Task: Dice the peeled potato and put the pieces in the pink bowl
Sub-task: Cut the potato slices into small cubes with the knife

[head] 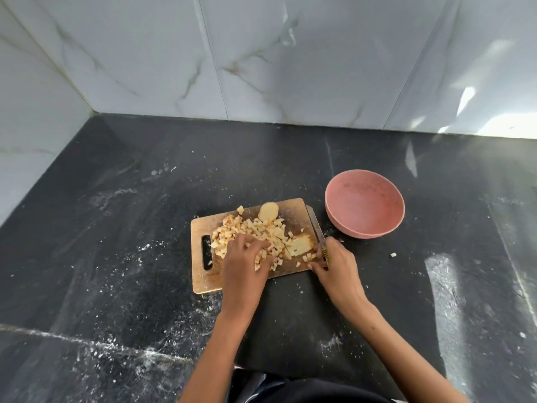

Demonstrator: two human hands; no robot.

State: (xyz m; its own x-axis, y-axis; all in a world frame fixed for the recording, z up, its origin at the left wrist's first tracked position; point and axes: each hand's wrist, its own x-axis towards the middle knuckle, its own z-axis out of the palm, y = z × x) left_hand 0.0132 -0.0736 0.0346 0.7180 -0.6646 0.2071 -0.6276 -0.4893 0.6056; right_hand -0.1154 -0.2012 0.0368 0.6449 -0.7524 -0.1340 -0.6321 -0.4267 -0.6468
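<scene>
Bench [122,257] surface is black polished stone, streaked and dusted with white specks; glossy white veined tiles form the wall [261,59] behind. A rectangular wooden cutting board [205,228] with a slotted handle hole at its left end lies flat, long axis running left to right, slightly rotated. Diced potato pieces [255,231], small pale-yellow cubes, form a loose heap at the board's centre. One rounded uncut end piece [268,211] sits at the far edge of the heap, and a larger blocky chunk [299,245] lies right of it. The left hand [247,260] rests on the near side of the heap, fingers curled loosely over the cubes. The right hand [337,266] is closed around the handle of a knife [315,225]; the blade lies along the board's right edge, tip pointing away. The pink bowl [364,203], round, matte and empty, stands right of the board, apart from both hands. One stray cube [393,255] lies on the bench near the bowl.
</scene>
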